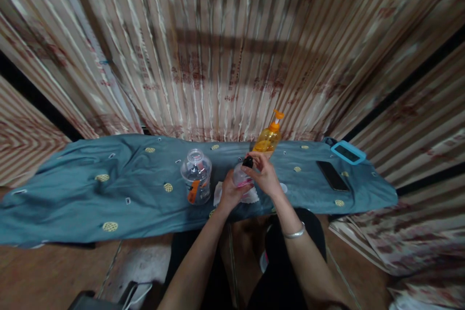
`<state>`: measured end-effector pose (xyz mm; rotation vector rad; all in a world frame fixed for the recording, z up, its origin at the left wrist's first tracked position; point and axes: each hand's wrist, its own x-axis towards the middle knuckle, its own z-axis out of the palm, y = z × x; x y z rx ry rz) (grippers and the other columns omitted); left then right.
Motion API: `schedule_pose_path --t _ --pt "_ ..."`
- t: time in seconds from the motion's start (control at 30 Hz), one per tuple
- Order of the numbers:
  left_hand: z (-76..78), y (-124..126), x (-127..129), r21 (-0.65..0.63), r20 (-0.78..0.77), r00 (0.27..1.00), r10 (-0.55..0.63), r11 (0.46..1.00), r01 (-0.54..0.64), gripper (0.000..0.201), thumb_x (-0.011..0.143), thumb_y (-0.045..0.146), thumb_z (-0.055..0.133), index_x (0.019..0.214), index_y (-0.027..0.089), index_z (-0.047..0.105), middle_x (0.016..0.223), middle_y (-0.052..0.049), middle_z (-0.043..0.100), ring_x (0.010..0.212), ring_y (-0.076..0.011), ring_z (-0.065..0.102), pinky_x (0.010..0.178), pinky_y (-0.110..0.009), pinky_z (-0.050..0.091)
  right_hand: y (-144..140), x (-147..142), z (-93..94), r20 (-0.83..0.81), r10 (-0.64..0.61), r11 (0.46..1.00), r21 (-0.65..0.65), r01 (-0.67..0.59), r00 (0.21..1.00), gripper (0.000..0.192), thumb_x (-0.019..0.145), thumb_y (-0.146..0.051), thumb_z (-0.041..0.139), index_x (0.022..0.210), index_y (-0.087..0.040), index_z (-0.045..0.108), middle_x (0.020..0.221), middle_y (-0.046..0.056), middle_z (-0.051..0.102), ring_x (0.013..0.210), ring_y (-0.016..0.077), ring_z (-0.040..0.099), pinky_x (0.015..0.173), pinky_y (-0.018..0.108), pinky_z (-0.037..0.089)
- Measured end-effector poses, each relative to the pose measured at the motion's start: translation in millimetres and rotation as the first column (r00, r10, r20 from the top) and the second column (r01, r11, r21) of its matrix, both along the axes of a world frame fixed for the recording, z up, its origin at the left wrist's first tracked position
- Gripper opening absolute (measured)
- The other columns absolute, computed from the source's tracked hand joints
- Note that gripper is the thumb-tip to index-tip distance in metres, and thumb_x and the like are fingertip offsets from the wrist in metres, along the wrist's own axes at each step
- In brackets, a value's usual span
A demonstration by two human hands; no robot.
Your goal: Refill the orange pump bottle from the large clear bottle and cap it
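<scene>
fingers of the left hand (pixel 229 193) wrap a small bottle (pixel 238 174), those of the right hand (pixel 265 174) pinch its black top (pixel 248 161), seemingly not yet off

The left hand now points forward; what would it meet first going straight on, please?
Past the small bottle it holds, the left hand would probably meet the right hand at the black cap, though depth is unclear.
</scene>
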<state>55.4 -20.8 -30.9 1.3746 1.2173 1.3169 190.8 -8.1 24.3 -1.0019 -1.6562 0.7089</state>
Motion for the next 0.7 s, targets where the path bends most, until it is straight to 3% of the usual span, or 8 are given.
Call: schedule_pose_path --t 0.1,0.27,0.5,0.7 --pt "-1.1 0.3 -1.1 0.019 -0.008 1.000 -0.025 1.000 0.025 0.043 0.062 0.020 0.087 0.099 0.020 0.065 0.098 -0.002 0.071 0.095 -0.0223 0.068 0.088 -0.037 0.055 -2.0 0.6 -5.8 -0.041 -0.021 1.000 0.011 0.021 0.999 0.035 0.096 -0.037 0.068 0.127 -0.020 0.062 0.132 0.009 0.064 0.112 0.0272 0.066 0.093 0.051 0.056" --pt "-3.6 0.6 -2.3 0.025 -0.028 0.999 -0.030 0.999 0.030 0.044 0.061 0.022 0.088 0.098 0.020 0.065 0.096 -0.001 0.069 0.093 -0.0221 0.067 0.088 -0.036 0.054 -10.5 0.8 2.4 -0.018 0.017 1.000 0.003 -0.017 1.000 0.035 0.097 -0.038 0.067 0.127 -0.021 0.063 0.131 0.009 0.065 0.113 0.0276 0.066 0.095 0.052 0.055" --pt "-7.0 2.2 -1.5 0.053 -0.006 1.000 -0.018 0.998 0.019 0.044 0.061 0.022 0.087 0.098 0.020 0.065 0.095 0.000 0.069 0.091 -0.0205 0.066 0.085 -0.032 0.052 -1.4 2.7 -3.0 -0.018 -0.155 0.988 0.021 0.155 0.988 0.033 0.096 -0.037 0.068 0.125 -0.020 0.063 0.129 0.009 0.066 0.109 0.0263 0.067 0.091 0.049 0.057" --pt "-6.3 1.1 -2.2 0.019 -0.029 0.999 -0.021 1.000 0.021 0.046 0.062 0.025 0.087 0.102 0.019 0.064 0.096 0.000 0.069 0.092 -0.0203 0.066 0.086 -0.032 0.052 -13.6 22.0 -5.9 -0.005 -0.198 0.979 0.047 0.198 0.980 0.034 0.097 -0.038 0.067 0.126 -0.020 0.063 0.127 0.009 0.066 0.108 0.0260 0.068 0.091 0.049 0.057"
